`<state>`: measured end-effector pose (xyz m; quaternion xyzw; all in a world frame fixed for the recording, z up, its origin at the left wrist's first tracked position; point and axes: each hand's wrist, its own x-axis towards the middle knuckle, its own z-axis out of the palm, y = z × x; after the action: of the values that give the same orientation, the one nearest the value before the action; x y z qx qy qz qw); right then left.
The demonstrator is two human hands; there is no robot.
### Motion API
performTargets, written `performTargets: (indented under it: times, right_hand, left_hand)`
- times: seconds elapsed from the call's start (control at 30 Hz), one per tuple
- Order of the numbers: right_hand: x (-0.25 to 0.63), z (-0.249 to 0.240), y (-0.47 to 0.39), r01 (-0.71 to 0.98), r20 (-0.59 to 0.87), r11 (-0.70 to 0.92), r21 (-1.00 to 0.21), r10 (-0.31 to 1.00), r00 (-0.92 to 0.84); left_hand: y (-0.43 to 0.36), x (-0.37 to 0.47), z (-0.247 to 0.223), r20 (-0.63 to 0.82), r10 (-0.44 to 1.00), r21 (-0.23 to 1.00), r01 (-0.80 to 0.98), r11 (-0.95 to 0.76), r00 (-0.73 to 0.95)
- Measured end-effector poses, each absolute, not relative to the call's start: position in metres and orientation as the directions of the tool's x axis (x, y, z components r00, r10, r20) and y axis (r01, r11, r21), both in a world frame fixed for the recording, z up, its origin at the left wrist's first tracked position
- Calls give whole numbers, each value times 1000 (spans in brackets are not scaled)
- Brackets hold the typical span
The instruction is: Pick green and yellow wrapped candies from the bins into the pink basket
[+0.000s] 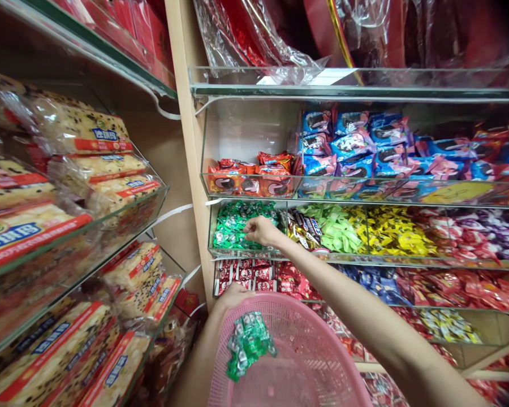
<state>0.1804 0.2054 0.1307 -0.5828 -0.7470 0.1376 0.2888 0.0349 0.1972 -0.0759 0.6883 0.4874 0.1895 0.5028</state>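
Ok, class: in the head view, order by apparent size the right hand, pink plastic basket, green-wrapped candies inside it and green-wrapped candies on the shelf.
1. Pink plastic basket
2. Basket's green-wrapped candies and shelved green-wrapped candies: too alike to rank, the basket's being nearer the camera
3. Right hand

Crackers [85, 121] are lying on shelves [80, 265] left of the post [188, 169]; cookies [352, 146] are sitting right, above the bin [233, 255]. In front, a basket [305, 356] is holding sweets [250, 345], left hand [234, 296] resting at its rim, right hand [261, 230] at the bin.
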Motion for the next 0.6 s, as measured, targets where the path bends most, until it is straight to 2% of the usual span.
performTargets:
  times: [0.23,0.6]
  right_hand:
    - [207,132,211,817,307,272,-508,944,-123]
    - [208,133,203,855,436,309,-416,893,-110]
  left_hand:
    - [203,33,-85,-208,833,894,445,-51,513]
    - [197,34,-78,-237,852,907,421,22,467]
